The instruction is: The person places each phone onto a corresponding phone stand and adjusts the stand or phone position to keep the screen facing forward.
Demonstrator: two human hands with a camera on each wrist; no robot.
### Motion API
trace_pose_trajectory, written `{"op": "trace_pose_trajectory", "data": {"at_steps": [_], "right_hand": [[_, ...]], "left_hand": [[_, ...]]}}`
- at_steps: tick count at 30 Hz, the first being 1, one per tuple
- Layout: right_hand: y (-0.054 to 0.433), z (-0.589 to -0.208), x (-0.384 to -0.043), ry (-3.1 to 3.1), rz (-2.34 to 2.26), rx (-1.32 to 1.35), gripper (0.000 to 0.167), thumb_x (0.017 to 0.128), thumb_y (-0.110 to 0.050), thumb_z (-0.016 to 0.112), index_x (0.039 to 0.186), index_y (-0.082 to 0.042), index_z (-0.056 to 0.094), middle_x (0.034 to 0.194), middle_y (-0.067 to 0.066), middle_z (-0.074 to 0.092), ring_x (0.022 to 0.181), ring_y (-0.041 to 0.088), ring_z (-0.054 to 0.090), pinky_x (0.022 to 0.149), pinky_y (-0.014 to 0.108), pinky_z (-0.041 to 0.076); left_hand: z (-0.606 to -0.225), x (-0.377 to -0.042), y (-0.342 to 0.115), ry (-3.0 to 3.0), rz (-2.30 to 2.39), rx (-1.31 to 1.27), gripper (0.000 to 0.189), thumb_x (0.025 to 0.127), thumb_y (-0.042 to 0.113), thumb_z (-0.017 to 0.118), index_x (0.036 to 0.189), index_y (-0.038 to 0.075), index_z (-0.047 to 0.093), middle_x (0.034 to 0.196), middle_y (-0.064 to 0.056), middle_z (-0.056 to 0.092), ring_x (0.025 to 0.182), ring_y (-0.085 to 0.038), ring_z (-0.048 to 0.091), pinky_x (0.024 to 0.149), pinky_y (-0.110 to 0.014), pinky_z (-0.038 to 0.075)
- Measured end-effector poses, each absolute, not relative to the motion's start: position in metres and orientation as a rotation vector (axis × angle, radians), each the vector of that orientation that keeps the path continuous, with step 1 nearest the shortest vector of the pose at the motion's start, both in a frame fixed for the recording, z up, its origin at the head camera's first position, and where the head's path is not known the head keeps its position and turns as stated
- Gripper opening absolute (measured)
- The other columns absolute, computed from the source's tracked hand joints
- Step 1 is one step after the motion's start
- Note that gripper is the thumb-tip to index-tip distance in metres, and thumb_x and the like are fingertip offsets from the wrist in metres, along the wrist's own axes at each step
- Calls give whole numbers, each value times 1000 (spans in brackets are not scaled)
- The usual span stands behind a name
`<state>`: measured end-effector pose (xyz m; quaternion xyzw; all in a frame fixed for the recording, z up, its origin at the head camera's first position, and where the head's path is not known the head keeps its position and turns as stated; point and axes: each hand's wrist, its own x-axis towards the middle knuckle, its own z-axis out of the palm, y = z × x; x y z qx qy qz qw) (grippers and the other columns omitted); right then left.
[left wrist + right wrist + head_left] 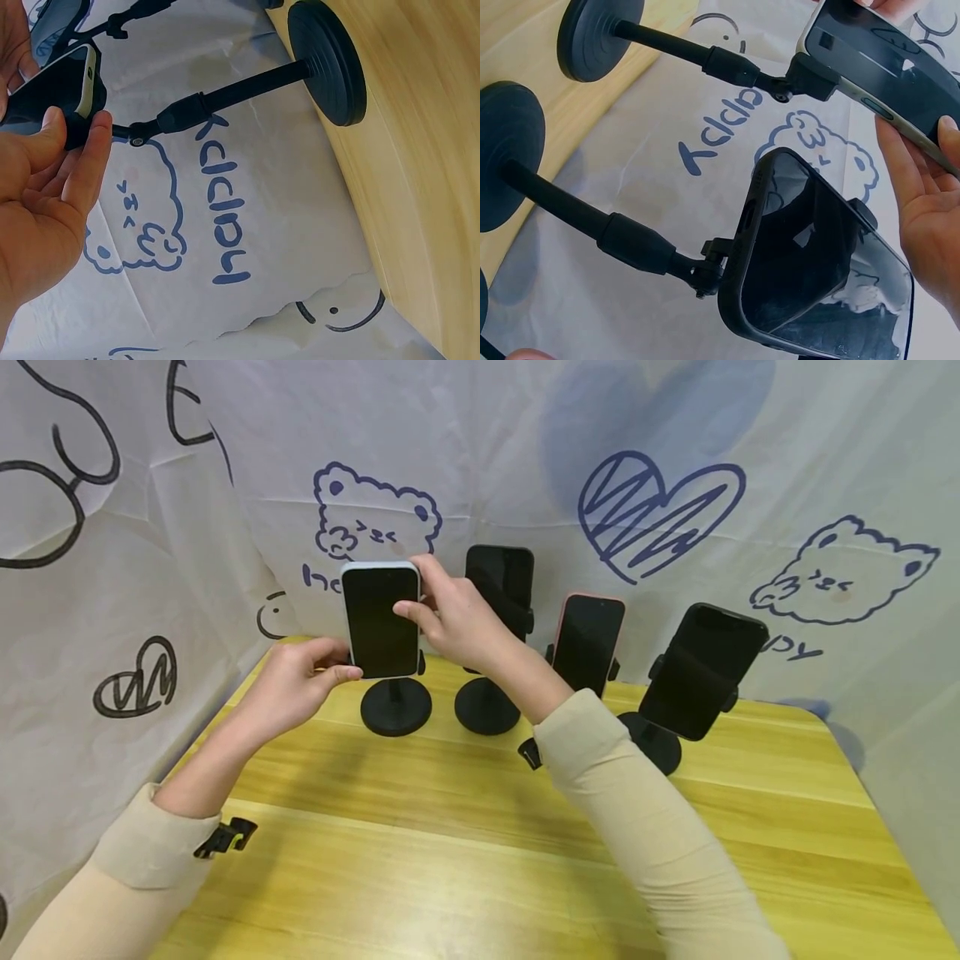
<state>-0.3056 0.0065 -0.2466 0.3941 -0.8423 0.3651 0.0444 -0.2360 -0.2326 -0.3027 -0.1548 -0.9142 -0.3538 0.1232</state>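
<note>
A phone with a pale rim (381,625) stands upright, dark screen facing me, at the clamp of the leftmost black phone stand (396,707). My right hand (461,618) grips its right side, thumb over the screen and other fingers at the edge. At the phone's lower left, my left hand (296,681) pinches the stand's black clamp (79,129) between thumb and fingers. The right wrist view shows the clamp's other arm (814,76) against the phone's side. The phone's back is mostly hidden.
To the right, a black phone (501,585), a pink-rimmed phone (591,639) and a tilted black phone (703,672) sit in black stands. My right forearm covers part of the pink-rimmed phone's stand. A white cloth (510,443) with drawings hangs behind the wooden table (420,860).
</note>
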Motion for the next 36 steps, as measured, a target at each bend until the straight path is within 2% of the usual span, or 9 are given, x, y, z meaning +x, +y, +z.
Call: {"op": "trace_pose_trajectory", "data": {"at_steps": [6,10,12,15,18,20,22,29,36], "right_hand": [[7,-247,-306,-2587,1130,1202,41,107,-21,59,142,-8,41,107,8,70,81,19,62,73,30,50],[6,-247,-306,-2579,1115,1211,40,107,-22,59,140,-7,42,102,7,68,77,19,59,70,30,48],[6,-248,-306,-2579,1102,1211,39,107,-22,58,139,-7,42,98,7,67,75,20,58,69,30,46],[5,-248,-306,-2585,1096,1209,37,107,-22,58,138,-7,42,96,8,66,74,20,57,68,30,45],[5,-249,-306,-2586,1110,1208,37,107,-21,58,138,-7,42,102,8,69,78,19,61,71,30,47],[5,-250,-306,-2581,1125,1212,38,107,-20,58,139,-7,42,109,8,70,83,18,64,73,31,49],[5,-251,-306,-2576,1136,1215,40,107,-20,59,140,-6,42,113,9,71,87,18,67,75,31,50],[7,-252,-306,-2563,1169,1217,41,106,-19,61,141,-7,42,118,10,70,95,18,70,79,32,52],[6,-254,-305,-2523,1179,1237,40,105,-18,62,139,-5,43,119,11,69,98,20,71,80,32,53]], "left_hand": [[-305,-238,-233,-2675,-1024,-432,13,98,11,73,107,2,76,99,-11,77,94,-27,73,79,-37,56],[-306,-238,-234,-2673,-1028,-431,14,98,10,73,108,2,77,100,-11,78,94,-25,72,77,-26,54],[-306,-238,-234,-2674,-1031,-429,14,99,11,73,109,2,76,101,-11,78,94,-26,72,77,-26,54],[-307,-238,-235,-2676,-1034,-427,14,99,11,73,109,2,76,101,-11,78,94,-26,72,80,-34,56],[-307,-239,-235,-2673,-1049,-426,15,99,11,73,110,1,76,102,-12,78,95,-27,72,82,-44,58],[-307,-239,-235,-2674,-1062,-424,16,99,11,73,111,1,77,103,-12,78,96,-27,73,83,-46,58],[-307,-239,-235,-2674,-1076,-417,16,99,12,73,111,2,77,103,-12,78,96,-27,73,83,-43,58],[-306,-238,-234,-2671,-1132,-388,19,99,15,74,112,2,77,105,-14,77,96,-27,72,76,-19,51],[-307,-236,-233,-2648,-1179,-340,19,98,12,75,113,0,77,105,-15,77,93,-27,71,71,-18,50]]}}
